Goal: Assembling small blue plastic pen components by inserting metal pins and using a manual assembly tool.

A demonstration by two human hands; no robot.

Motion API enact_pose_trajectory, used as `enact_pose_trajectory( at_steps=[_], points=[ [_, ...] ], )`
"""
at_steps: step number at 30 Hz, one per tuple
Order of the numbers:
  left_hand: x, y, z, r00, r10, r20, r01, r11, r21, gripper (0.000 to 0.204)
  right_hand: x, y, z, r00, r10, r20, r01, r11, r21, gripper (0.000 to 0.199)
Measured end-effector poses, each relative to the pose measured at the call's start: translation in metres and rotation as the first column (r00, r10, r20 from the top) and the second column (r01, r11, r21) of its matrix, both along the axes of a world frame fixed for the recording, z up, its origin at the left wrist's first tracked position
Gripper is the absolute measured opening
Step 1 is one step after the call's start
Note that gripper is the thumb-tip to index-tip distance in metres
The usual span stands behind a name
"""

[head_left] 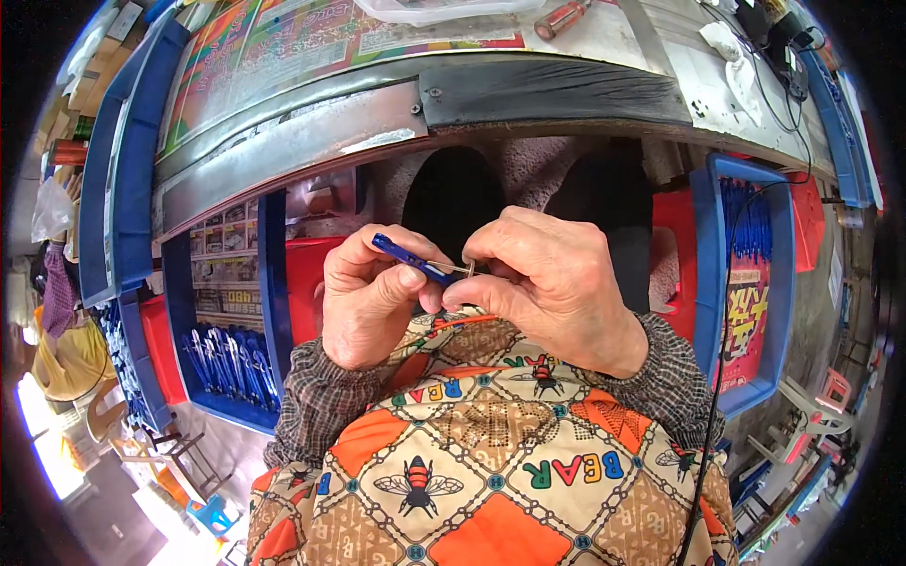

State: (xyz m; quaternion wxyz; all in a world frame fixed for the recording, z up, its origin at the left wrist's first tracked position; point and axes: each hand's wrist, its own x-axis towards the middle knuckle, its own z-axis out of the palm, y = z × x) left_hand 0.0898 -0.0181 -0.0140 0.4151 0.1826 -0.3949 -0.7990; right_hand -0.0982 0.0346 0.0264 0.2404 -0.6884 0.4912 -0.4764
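Note:
My left hand (pixel 373 297) pinches a small blue plastic handle (pixel 408 258) with a thin metal pin sticking out of its right end. My right hand (pixel 547 283) meets it from the right, thumb and forefinger closed on a tiny metal part (pixel 469 269) at the pin's tip. Both hands hover close to my chest, above a patterned orange and beige apron (pixel 491 453), just below the workbench edge (pixel 377 123).
A blue crate (pixel 231 363) at lower left holds several blue-handled pieces. Another blue crate (pixel 750 283) stands at the right with more blue pieces, and a black cable (pixel 727 311) runs down across it. A red-handled screwdriver (pixel 562 17) and white tray lie on the bench top.

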Motion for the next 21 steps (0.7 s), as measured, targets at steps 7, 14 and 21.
enact_pose_trajectory(
  at_steps=[7,14,21],
  points=[
    [0.001,-0.002,-0.009,1.000,-0.003,0.006,0.003,1.000,-0.015,0.016,0.001,-0.003,-0.002,0.999,0.021,-0.042,-0.020,0.999,0.034,0.026],
    [0.003,-0.003,-0.014,1.000,-0.003,0.014,0.004,1.000,-0.020,0.017,0.002,-0.005,-0.004,0.999,0.027,-0.039,-0.025,0.999,0.044,0.026],
    [0.003,-0.003,-0.015,1.000,-0.002,0.015,0.002,1.000,-0.011,0.019,0.003,-0.006,-0.005,0.998,0.037,-0.040,-0.035,0.998,0.054,0.025]
  ],
)
